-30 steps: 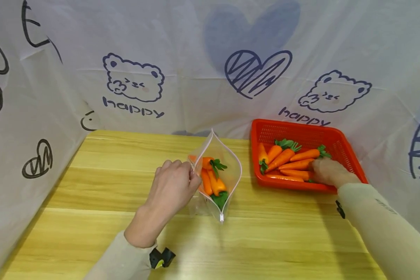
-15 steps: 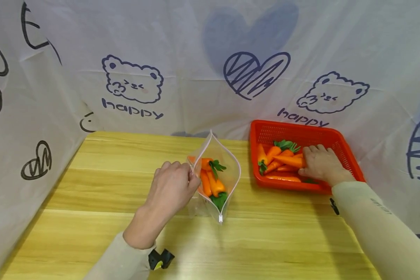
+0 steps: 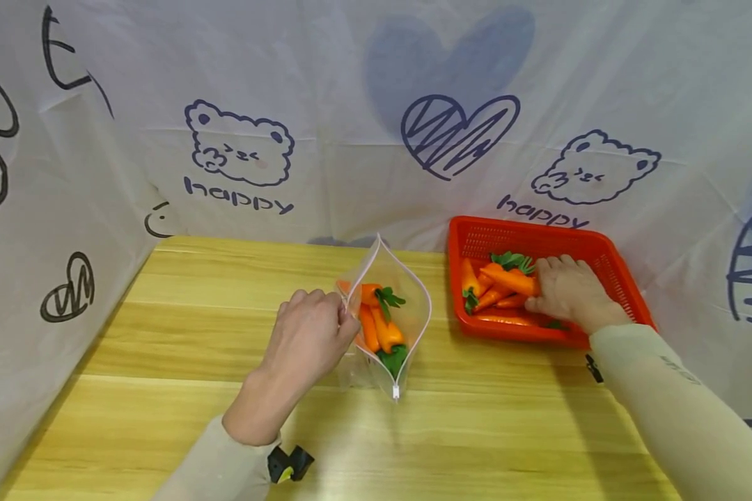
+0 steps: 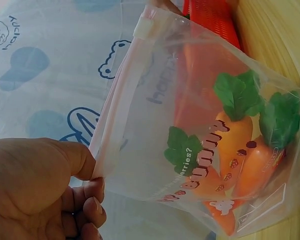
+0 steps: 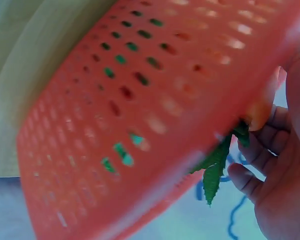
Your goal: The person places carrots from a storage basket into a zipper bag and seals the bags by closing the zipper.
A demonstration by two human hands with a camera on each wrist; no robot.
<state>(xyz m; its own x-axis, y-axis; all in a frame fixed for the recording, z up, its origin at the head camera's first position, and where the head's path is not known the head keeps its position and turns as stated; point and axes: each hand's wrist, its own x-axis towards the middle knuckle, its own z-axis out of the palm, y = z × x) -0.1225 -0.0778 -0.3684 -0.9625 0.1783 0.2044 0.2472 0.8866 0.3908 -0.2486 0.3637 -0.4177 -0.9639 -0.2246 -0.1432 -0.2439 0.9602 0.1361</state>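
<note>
My left hand (image 3: 307,337) pinches the side edge of a clear zip bag (image 3: 407,278), whose mouth gapes toward the head camera. Several orange carrots (image 3: 387,332) with green leaves lie inside the bag; their leaves (image 4: 236,95) show through the printed film in the left wrist view. At the right, my right hand (image 3: 570,289) is over the red basket (image 3: 514,330) and grips a carrot (image 3: 506,280) by its thick end, tip pointing left. In the right wrist view, leaves (image 5: 215,167) hang below the curled fingers, and the basket wall hides part of that carrot.
More carrots (image 3: 470,278) lie in the basket around the right hand. Wooden tabletop (image 3: 213,278) extends left of the bag and in front of it. A white printed cloth (image 3: 345,174) hangs behind the table and along its sides. The bag's white slider (image 3: 396,392) points frontward.
My right hand has come up from the basket's right part and shifted left, lifting a carrot above the others. The left hand and the bag stay in place.
</note>
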